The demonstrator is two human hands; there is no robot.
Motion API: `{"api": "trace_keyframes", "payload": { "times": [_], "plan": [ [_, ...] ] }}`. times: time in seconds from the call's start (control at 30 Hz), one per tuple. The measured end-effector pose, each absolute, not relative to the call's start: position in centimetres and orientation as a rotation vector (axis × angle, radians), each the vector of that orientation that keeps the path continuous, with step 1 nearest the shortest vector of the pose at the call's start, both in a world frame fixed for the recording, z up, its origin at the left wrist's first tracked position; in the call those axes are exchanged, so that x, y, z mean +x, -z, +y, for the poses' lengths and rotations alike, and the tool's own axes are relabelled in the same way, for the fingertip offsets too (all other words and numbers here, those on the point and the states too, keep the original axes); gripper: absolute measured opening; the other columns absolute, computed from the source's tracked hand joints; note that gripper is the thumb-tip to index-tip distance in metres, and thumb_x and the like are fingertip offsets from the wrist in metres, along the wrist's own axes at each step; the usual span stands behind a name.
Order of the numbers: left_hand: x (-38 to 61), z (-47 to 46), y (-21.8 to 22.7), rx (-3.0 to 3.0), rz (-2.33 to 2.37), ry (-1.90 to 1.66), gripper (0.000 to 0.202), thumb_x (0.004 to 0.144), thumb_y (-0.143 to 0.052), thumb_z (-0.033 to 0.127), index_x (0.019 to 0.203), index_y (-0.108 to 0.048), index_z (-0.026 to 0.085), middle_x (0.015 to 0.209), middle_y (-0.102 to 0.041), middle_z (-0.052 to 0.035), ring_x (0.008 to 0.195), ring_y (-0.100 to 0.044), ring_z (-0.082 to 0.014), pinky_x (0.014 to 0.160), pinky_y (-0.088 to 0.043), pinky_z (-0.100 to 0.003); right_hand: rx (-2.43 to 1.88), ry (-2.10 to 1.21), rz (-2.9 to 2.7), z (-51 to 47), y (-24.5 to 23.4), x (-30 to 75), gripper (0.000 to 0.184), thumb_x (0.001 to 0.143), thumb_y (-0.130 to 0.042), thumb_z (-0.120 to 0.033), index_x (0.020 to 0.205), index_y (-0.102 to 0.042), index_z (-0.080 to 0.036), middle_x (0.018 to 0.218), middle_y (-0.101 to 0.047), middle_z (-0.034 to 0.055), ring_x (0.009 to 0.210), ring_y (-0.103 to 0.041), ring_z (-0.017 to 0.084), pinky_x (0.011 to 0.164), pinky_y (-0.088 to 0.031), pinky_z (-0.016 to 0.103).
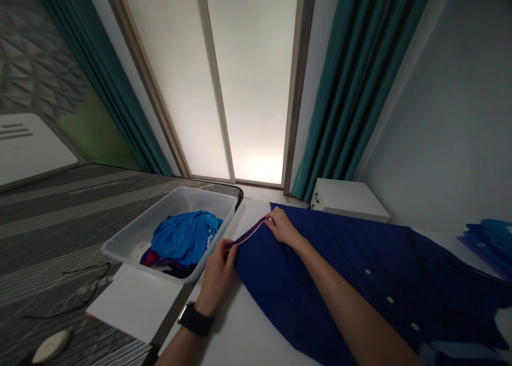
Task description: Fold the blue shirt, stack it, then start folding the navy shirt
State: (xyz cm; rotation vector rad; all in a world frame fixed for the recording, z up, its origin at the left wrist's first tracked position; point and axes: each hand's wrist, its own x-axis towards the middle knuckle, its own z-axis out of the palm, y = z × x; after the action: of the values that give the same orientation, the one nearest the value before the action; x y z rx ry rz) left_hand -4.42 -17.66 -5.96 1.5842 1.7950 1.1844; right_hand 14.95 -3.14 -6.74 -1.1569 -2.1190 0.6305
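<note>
One white table underneath everything. Spread across it, a dark blue shirt, buttons up, lying open and flat, seemingly without a single fold so far. Just left of the table, a grey bin holding a crumpled light blue garment over other bunched clothes. At far right, a small stack of blue garments, apparently laid neat. Left hand clenched in a pinch on the near end of the shirt's striped edge; right hand closed on its far end, edge taut between them. By the look of things: some pieces finished, this one barely begun, more left in the bin. Black watch on left wrist.
</note>
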Motion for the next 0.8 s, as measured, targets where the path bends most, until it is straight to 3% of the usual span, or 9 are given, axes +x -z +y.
{"api": "trace_keyframes", "payload": {
  "times": [0.23, 0.53, 0.7, 0.8],
  "plan": [
    [-4.2, -18.2, 5.7, 1.552, 1.725, -1.271, 0.032, 0.093, -0.042, 0.051, 0.1, -0.051, 0.021, 0.069, -0.062, 0.0012, 0.061, -0.059, -0.0185, 0.055, -0.039, -0.027, -1.146, -0.759, -2.112, -3.6, 5.6, 14.8, 0.016, 0.09, -0.052, -0.024, 0.097, -0.065, -0.018, 0.063, -0.052, -0.0045, 0.061, -0.049, 0.013, 0.063, -0.037, 0.024],
    [-3.9, -18.8, 5.2, 1.48, 1.627, -1.312, 0.032, 0.093, -0.043, 0.047, 0.11, -0.047, 0.021, 0.06, -0.053, 0.0062, 0.052, -0.049, -0.0133, 0.048, -0.031, -0.022, -1.105, -0.933, -2.067, -4.7, 4.0, 14.1, 0.018, 0.088, -0.045, -0.018, 0.097, -0.061, -0.017, 0.061, -0.051, -0.0056, 0.057, -0.047, 0.011, 0.058, -0.035, 0.023],
    [-4.0, -18.6, 5.4, 1.468, 1.526, -1.405, 0.027, 0.092, -0.048, 0.043, 0.106, -0.049, 0.02, 0.072, -0.055, 0.0032, 0.064, -0.053, -0.0134, 0.057, -0.039, -0.023, -0.845, -1.473, -2.205, -7.4, 0.3, 13.2, 0.014, 0.088, -0.044, -0.018, 0.088, -0.058, -0.018, 0.065, -0.057, -0.0038, 0.057, -0.051, 0.01, 0.056, -0.039, 0.021],
    [-3.9, -18.4, 5.4, 1.441, 1.489, -1.478, 0.028, 0.088, -0.055, 0.043, 0.102, -0.051, 0.019, 0.072, -0.054, 0.0038, 0.066, -0.054, -0.0133, 0.06, -0.042, -0.024, -0.78, -1.471, -2.335, -8.6, -0.7, 12.8, 0.01, 0.087, -0.048, -0.02, 0.082, -0.056, -0.019, 0.071, -0.061, -0.0024, 0.06, -0.055, 0.011, 0.058, -0.042, 0.022]
  ]
}}
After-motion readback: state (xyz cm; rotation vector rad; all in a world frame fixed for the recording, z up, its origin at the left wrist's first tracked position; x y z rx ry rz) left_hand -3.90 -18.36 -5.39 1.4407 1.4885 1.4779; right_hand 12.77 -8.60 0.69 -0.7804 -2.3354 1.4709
